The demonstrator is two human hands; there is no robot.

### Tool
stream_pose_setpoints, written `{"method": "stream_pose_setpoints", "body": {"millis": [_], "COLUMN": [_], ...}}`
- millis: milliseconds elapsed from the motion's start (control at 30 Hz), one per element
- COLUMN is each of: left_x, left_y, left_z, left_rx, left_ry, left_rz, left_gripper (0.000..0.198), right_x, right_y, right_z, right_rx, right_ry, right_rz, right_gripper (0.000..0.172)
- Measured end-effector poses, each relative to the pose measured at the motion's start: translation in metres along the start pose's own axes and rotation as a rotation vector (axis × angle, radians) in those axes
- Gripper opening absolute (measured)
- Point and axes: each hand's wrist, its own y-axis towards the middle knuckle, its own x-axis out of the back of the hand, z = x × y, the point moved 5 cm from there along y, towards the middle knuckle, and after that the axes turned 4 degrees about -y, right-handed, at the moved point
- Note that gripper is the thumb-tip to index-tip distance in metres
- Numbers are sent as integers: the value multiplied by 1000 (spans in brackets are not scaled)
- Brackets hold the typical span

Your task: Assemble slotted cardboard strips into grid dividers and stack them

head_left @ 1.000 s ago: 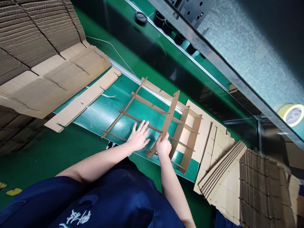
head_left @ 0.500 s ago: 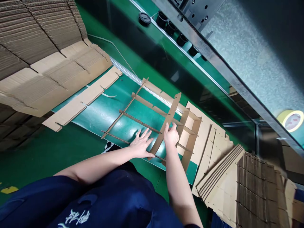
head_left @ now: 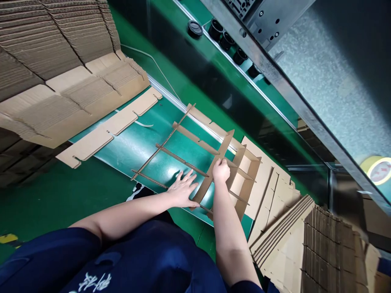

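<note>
A grid of slotted cardboard strips [head_left: 184, 166] stands on edge on the green table [head_left: 146, 140]. One cross strip [head_left: 223, 141] runs through its middle, leaning a little. My left hand [head_left: 183, 190] lies spread at the near edge of the grid, its thumb against the lower end of that cross strip. Closed around or against the same strip, further up, is my right hand [head_left: 221, 171]; its fingertips are partly hidden. A loose slotted strip [head_left: 94, 146] lies flat on the table to the left.
Stacked cardboard sheets [head_left: 73, 77] lie at the upper left. More slotted cardboard [head_left: 332, 244] is piled at the lower right. Black round parts [head_left: 226, 40] line a ledge beyond the table, under a metal frame [head_left: 265, 65]. A yellow tape roll [head_left: 377, 170] is at the far right.
The cross strip sits slightly lower among the long strips. My right hand is more closed and a little lower against it. The view has shifted slightly.
</note>
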Motion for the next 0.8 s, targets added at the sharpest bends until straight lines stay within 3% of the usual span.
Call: {"method": "stream_pose_setpoints", "body": {"millis": [267, 533, 667, 800], "left_x": [6, 8, 8, 10], "left_y": [3, 4, 4, 4], "left_z": [-4, -3, -3, -4], "left_rx": [-38, -51, -63, -74], "left_ry": [-57, -101, -102, -105], "left_rz": [31, 2, 3, 21], "left_gripper": [80, 76, 76, 79], "right_x": [4, 7, 15, 9], "right_y": [5, 9, 27, 54], "right_z": [4, 7, 13, 21], "right_rx": [-28, -10, 103, 132], "right_ry": [-46, -41, 19, -61], "right_rz": [65, 44, -94, 9], "right_gripper": [30, 37, 56, 59]}}
